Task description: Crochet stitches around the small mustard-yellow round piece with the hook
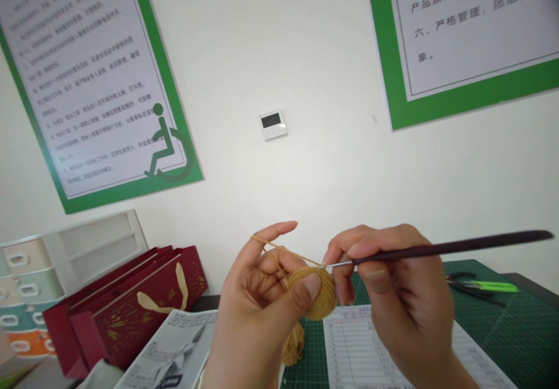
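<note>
A green cutting mat [515,342] is lying on the desk [530,283], and a printed paper form [371,342] is resting on the mat. Scissors with green handles [480,285] are lying at the far right of the mat. On the left, a printed leaflet [170,348] is lying near red gift bags [126,310], and beside them is standing a plastic drawer unit [65,267]. On the white wall are hanging two green-framed notice posters [87,86] [463,28], with a small wall thermostat [273,124] between them.

The crochet hook [419,254] is pointing left, with its long axis lying almost level and its dark handle rising a little toward the right. Its metal tip is touching the rounded mustard crochet piece [312,293], which is sitting above the mat. The right hand [393,278] is closing around the hook with its fingers. The left hand [257,301] is partly open and is pinching the crochet piece, while a yarn strand [288,255] is passing over its raised fingers. A mustard yarn ball [293,344] is hanging below the piece, close to the mat.
</note>
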`<control>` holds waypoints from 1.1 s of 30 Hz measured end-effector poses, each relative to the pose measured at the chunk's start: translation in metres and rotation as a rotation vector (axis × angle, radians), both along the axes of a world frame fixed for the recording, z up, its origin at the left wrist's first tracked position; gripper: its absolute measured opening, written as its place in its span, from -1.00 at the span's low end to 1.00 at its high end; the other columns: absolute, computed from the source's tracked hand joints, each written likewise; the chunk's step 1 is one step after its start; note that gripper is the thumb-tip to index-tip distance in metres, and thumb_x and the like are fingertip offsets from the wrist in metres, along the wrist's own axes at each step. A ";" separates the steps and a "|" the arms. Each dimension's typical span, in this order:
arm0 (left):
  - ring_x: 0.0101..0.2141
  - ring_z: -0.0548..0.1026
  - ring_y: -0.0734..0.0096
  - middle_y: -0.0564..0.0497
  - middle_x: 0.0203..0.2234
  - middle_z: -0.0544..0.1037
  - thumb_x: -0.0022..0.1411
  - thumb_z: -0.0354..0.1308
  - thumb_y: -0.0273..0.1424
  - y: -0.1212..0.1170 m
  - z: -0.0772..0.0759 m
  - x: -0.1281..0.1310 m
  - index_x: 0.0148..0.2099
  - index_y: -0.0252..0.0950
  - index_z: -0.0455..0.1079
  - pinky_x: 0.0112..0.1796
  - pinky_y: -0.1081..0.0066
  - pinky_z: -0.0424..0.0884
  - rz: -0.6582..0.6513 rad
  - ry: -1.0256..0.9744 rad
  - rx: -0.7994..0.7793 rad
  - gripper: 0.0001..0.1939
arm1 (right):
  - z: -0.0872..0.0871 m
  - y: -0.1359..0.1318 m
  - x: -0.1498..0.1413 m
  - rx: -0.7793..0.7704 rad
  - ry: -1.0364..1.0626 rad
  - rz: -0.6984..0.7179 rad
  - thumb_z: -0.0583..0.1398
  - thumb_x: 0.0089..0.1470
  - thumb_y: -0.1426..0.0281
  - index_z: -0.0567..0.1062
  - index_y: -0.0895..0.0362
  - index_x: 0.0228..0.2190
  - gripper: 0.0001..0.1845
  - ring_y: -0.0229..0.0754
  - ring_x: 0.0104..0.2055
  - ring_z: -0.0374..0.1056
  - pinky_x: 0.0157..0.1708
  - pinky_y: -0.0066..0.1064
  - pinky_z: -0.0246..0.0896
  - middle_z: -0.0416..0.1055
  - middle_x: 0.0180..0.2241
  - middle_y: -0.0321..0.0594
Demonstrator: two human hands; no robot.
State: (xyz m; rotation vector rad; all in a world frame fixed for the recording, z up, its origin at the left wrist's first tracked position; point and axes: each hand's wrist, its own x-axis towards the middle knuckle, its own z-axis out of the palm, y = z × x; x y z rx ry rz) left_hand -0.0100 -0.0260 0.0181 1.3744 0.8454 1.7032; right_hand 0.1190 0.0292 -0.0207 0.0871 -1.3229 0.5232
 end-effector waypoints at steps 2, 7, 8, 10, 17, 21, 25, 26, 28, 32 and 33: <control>-0.48 0.47 0.43 0.11 -0.52 0.49 0.07 0.42 -0.54 -0.001 0.000 0.002 0.12 -0.24 0.39 -0.42 0.44 0.40 0.005 -0.014 0.002 -0.44 | -0.002 0.001 0.001 0.053 -0.026 -0.071 0.06 0.28 0.56 0.40 0.04 -0.13 -0.78 -0.30 -0.51 0.41 -0.57 -0.41 0.34 0.50 -0.26 -0.17; -0.49 0.46 0.49 0.11 -0.55 0.50 0.04 0.44 -0.57 -0.003 0.001 0.006 0.08 -0.25 0.44 -0.44 0.53 0.39 0.012 -0.057 -0.003 -0.46 | -0.012 0.003 0.010 0.204 -0.135 -0.358 0.17 0.15 0.60 0.44 0.04 -0.08 -0.67 -0.18 -0.35 0.51 -0.45 -0.32 0.49 0.55 -0.19 -0.10; -0.49 0.47 0.49 0.11 -0.55 0.51 0.04 0.44 -0.57 -0.003 0.002 0.007 0.07 -0.24 0.45 -0.43 0.54 0.39 -0.002 -0.069 -0.010 -0.47 | -0.015 0.003 0.012 0.223 -0.134 -0.389 0.18 0.14 0.60 0.44 0.03 -0.05 -0.63 -0.18 -0.35 0.52 -0.44 -0.31 0.51 0.56 -0.16 -0.08; -0.48 0.50 0.48 0.10 -0.53 0.52 0.04 0.44 -0.56 -0.004 0.002 0.007 0.06 -0.21 0.46 -0.40 0.53 0.42 -0.047 -0.091 -0.027 -0.48 | -0.022 0.003 0.018 0.284 -0.182 -0.425 0.18 0.12 0.63 0.40 0.02 0.04 -0.53 -0.17 -0.35 0.55 -0.40 -0.27 0.55 0.59 -0.16 -0.07; -0.49 0.49 0.46 0.09 -0.52 0.51 -0.04 0.49 -0.54 -0.002 0.001 0.005 0.07 -0.24 0.46 -0.43 0.48 0.41 -0.174 -0.140 -0.081 -0.41 | -0.039 0.000 0.028 0.297 -0.196 -0.562 0.20 0.07 0.68 0.38 0.00 0.14 -0.37 -0.02 -0.14 0.59 -0.31 -0.16 0.62 0.60 -0.05 0.01; -0.46 0.51 0.44 0.08 -0.51 0.53 -0.01 0.48 -0.54 -0.003 0.000 0.006 0.07 -0.20 0.46 -0.39 0.47 0.42 -0.184 -0.128 -0.078 -0.42 | -0.034 0.000 0.025 0.310 -0.203 -0.565 0.24 0.07 0.63 0.45 0.00 0.07 -0.45 -0.01 -0.19 0.61 -0.37 -0.22 0.63 0.61 -0.09 -0.01; -0.45 0.51 0.43 0.08 -0.51 0.54 -0.02 0.49 -0.54 -0.003 0.000 0.009 0.08 -0.20 0.45 -0.38 0.46 0.44 -0.148 -0.132 -0.041 -0.40 | -0.019 0.001 0.012 0.326 -0.069 -0.542 0.20 0.09 0.64 0.48 0.04 -0.02 -0.56 -0.13 -0.33 0.59 -0.50 -0.37 0.56 0.59 -0.22 -0.11; -0.46 0.50 0.44 0.08 -0.52 0.55 -0.03 0.49 -0.54 -0.003 0.000 0.010 0.08 -0.21 0.45 -0.39 0.47 0.43 -0.142 -0.145 -0.031 -0.40 | -0.015 0.001 0.008 0.321 0.007 -0.534 0.19 0.12 0.62 0.48 0.05 -0.05 -0.61 -0.16 -0.36 0.57 -0.54 -0.40 0.52 0.57 -0.26 -0.13; -0.47 0.50 0.47 0.09 -0.54 0.55 -0.06 0.50 -0.56 -0.002 0.000 0.012 0.06 -0.24 0.47 -0.40 0.50 0.43 -0.135 -0.177 -0.007 -0.40 | -0.009 0.002 -0.001 0.279 0.111 -0.492 0.18 0.16 0.57 0.50 0.07 -0.13 -0.73 -0.20 -0.39 0.51 -0.60 -0.44 0.44 0.53 -0.32 -0.16; -0.47 0.49 0.47 0.11 -0.56 0.54 -0.11 0.52 -0.58 0.001 0.000 0.014 0.03 -0.24 0.50 -0.41 0.52 0.45 -0.098 -0.214 0.037 -0.39 | -0.005 0.003 -0.011 0.131 0.188 -0.330 0.18 0.17 0.52 0.48 0.06 -0.20 -0.82 -0.18 -0.41 0.40 -0.58 -0.39 0.36 0.43 -0.40 -0.20; -0.47 0.48 0.48 0.11 -0.56 0.53 -0.12 0.52 -0.59 0.001 0.000 0.015 0.03 -0.24 0.50 -0.41 0.52 0.46 -0.086 -0.220 0.047 -0.38 | -0.005 0.004 -0.013 0.101 0.192 -0.294 0.17 0.18 0.52 0.48 0.06 -0.21 -0.84 -0.18 -0.41 0.39 -0.56 -0.37 0.35 0.41 -0.41 -0.21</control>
